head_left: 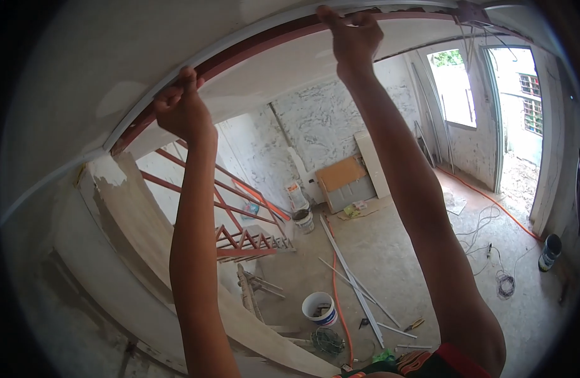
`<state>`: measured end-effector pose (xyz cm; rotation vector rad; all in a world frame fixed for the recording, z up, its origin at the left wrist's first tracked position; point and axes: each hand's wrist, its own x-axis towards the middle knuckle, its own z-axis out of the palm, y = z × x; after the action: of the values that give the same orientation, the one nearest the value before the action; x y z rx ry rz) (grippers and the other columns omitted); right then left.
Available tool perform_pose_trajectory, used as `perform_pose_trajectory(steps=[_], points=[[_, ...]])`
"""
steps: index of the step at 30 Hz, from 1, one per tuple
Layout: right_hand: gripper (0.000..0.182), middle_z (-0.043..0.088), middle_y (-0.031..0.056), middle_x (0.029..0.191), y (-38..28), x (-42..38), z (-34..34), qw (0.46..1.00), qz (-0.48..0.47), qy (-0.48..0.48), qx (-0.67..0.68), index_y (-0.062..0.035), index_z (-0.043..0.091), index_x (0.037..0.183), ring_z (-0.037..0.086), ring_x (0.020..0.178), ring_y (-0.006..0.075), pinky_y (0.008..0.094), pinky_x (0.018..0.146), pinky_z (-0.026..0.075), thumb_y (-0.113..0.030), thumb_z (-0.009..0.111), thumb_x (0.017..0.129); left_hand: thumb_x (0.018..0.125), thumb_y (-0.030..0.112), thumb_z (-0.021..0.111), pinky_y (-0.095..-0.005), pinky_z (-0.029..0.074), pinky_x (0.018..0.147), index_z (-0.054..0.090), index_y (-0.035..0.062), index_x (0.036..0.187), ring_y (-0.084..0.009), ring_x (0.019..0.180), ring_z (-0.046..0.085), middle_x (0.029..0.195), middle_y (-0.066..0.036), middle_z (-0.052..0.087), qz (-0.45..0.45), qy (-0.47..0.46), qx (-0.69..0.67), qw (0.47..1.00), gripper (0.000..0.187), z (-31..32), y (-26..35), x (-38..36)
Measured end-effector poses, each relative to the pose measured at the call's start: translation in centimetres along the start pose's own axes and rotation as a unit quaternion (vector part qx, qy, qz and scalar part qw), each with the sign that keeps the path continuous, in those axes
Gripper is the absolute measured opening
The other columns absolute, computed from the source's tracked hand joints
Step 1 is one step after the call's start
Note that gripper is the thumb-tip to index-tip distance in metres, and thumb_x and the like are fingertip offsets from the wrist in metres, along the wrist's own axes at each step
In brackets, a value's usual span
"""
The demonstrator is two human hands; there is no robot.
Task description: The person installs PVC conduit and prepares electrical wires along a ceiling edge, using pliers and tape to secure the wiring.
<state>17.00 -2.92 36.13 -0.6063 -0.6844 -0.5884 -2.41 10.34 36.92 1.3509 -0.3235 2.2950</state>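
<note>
Overhead, a long white trim strip (239,33) runs along the ceiling edge beside a red-brown steel beam (258,44). My left hand (184,113) is raised to its left stretch, fingers curled and thumb upright against the strip and beam. Farther right, my right hand (356,45) is closed at the strip's edge, with the thumb reaching up onto it. Both arms are stretched upward, and the exact contact under the fingertips is partly hidden.
Below lie a white bucket (319,309), an orange hose (336,283), loose metal strips (350,277) and pliers (415,324). A red metal stair frame (246,242) stands left. Boards (343,179) lean on the far wall. A cable coil (505,286) lies near a dark bucket (550,252).
</note>
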Motion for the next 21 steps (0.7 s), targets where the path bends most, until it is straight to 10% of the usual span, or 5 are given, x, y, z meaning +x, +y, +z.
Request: perform_pose_trajectory(steps=[1, 7, 13, 21], points=[[0.043, 0.055, 0.0014, 0.073, 1.6, 0.6, 0.5, 0.995, -0.076, 0.058, 0.042, -0.0029, 0.055, 0.075, 0.048, 0.069, 0.0101, 0.0257, 0.066, 0.041, -0.03, 0.086, 0.065, 0.076, 0.005, 0.074, -0.0274, 0.06, 0.068, 0.046, 0.0018, 0.08, -0.0199, 0.077, 0.067, 0.087, -0.016, 0.066, 0.007, -0.005, -0.001, 1.0, 0.029, -0.1, 0.1, -0.2], [0.044, 0.055, 0.002, 0.077, 3.5, 3.2, -3.1, 0.98, -0.16, 0.121, -0.014, -0.0011, 0.063, 0.082, 0.048, 0.07, 0.0104, 0.0275, 0.066, 0.041, -0.036, 0.085, 0.066, 0.078, 0.001, 0.071, -0.0285, 0.061, 0.07, 0.046, 0.002, 0.079, -0.0199, 0.081, 0.067, 0.087, -0.016, 0.066, -0.001, -0.009, 0.027, 1.0, 0.025, -0.3, 1.1, -0.3], [0.041, 0.061, 0.0182, 0.089, 0.3, 3.2, -4.0, 0.995, -0.073, 0.059, -0.014, 0.0035, 0.061, 0.079, 0.055, 0.083, 0.0229, 0.0392, 0.077, 0.045, -0.033, 0.078, 0.074, 0.079, 0.001, 0.07, -0.0288, 0.061, 0.072, 0.046, 0.0026, 0.079, -0.0198, 0.082, 0.067, 0.088, -0.017, 0.066, -0.005, -0.011, 0.022, 1.0, 0.025, -0.1, 1.2, -0.6], [0.043, 0.059, 0.0184, 0.09, -0.7, 2.7, -4.4, 0.999, -0.023, 0.047, 0.012, 0.0039, 0.058, 0.078, 0.054, 0.085, 0.026, 0.0429, 0.078, 0.044, -0.032, 0.08, 0.073, 0.08, 0.001, 0.069, -0.0308, 0.061, 0.075, 0.045, 0.0011, 0.084, -0.0197, 0.081, 0.067, 0.09, -0.017, 0.066, -0.013, -0.004, 0.031, 0.999, 0.024, 0.3, 1.3, -0.7]])
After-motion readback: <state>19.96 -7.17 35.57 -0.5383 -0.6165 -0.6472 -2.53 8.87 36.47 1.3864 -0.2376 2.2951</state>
